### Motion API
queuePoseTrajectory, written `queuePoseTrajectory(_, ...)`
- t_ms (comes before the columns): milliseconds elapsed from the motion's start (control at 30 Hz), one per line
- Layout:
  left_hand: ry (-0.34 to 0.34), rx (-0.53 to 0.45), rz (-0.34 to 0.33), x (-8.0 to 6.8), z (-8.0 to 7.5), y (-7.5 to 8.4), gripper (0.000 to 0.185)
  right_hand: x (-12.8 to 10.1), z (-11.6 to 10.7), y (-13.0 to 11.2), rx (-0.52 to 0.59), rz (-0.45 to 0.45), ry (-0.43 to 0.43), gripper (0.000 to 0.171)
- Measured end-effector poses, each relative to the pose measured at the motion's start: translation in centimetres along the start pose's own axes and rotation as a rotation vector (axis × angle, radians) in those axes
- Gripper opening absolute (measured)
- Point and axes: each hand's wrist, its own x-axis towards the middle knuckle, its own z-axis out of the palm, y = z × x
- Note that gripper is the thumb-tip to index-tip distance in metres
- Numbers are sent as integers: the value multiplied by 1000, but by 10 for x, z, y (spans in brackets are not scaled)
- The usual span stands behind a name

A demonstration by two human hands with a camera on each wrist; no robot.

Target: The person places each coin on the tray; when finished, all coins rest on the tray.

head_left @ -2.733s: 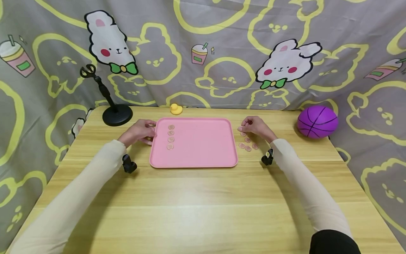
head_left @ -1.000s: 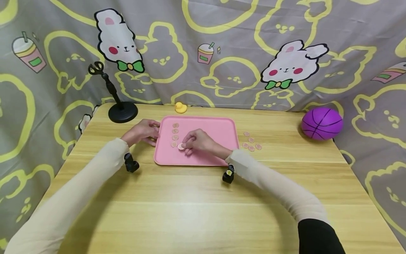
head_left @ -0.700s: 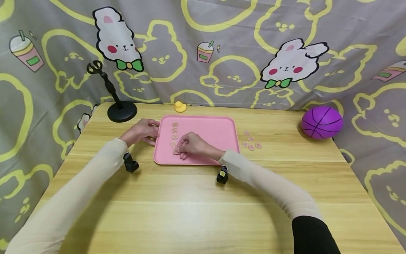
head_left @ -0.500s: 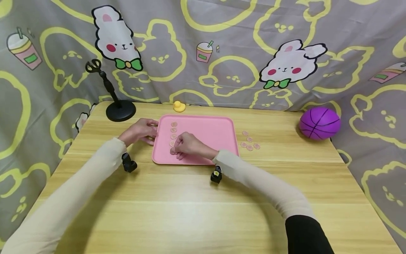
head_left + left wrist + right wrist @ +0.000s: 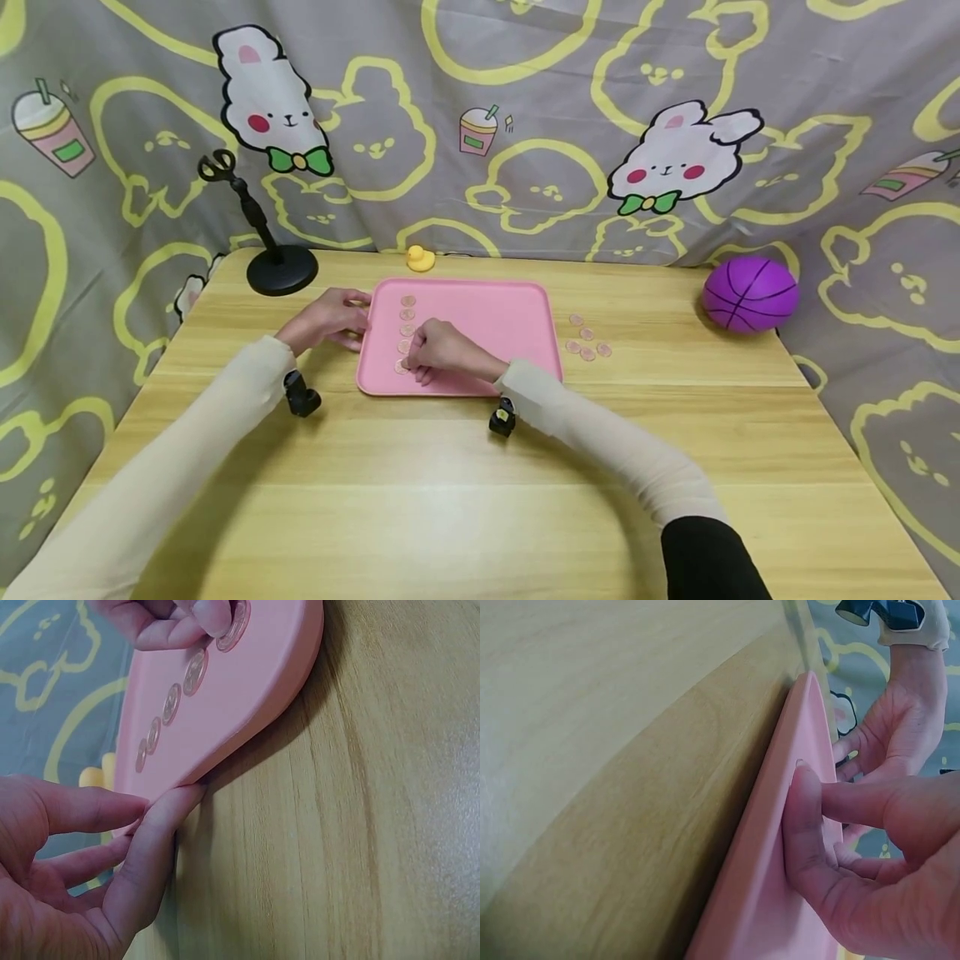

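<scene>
- While my right hand (image 5: 438, 352) sits low on the pink tray (image 5: 495, 321), toward the tray's seven o'clock corner, its fingertips (image 5: 214, 613) press on a small clear pink disc (image 5: 234, 626), fingers curled over it; I cannot tell whether they pinch it or only hold it flat.
- That disc lies at the near end of a column of four more discs (image 5: 407, 323) running toward twelve o'clock along the tray's left side; from the left wrist view I see them flat on the tray, spaced apart.
- My left hand (image 5: 324, 317) rests at the tray's nine o'clock edge, and the left wrist view shows thumb and index finger (image 5: 154, 840) touching the rim, fingers loosely bent rather than clamped.
- From the right wrist view I see my right fingertip (image 5: 804, 796) pushed down on the tray floor just inside the rim, with the left hand beyond it at twelve o'clock.
- At three o'clock of the tray, loose discs (image 5: 586, 339) lie in a small cluster on the wooden table (image 5: 480, 492), apart from the tray.
- At two o'clock, well apart, a purple ball (image 5: 750, 293) sits near the table's right edge.
- At twelve o'clock, a yellow duck (image 5: 419, 258) stands just beyond the tray's far rim.
- At ten o'clock, a black stand (image 5: 279, 268) rises from a round base, topped by a clip.
- Behind everything hangs a grey curtain (image 5: 525, 108) printed with rabbits.
</scene>
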Motion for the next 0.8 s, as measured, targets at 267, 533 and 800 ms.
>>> queuePoseTrajectory(267,11,10,1,1,1,1,69,0,-2,2,12,-18,-17,15)
queuePoseTrajectory(533,23,17,-6,3,2,2,67,-4,-18,4,11,-19,-72,10)
queuePoseTrajectory(800,21,19,-5,4,4,2,68,-11,-38,7,6,-30,-47,6)
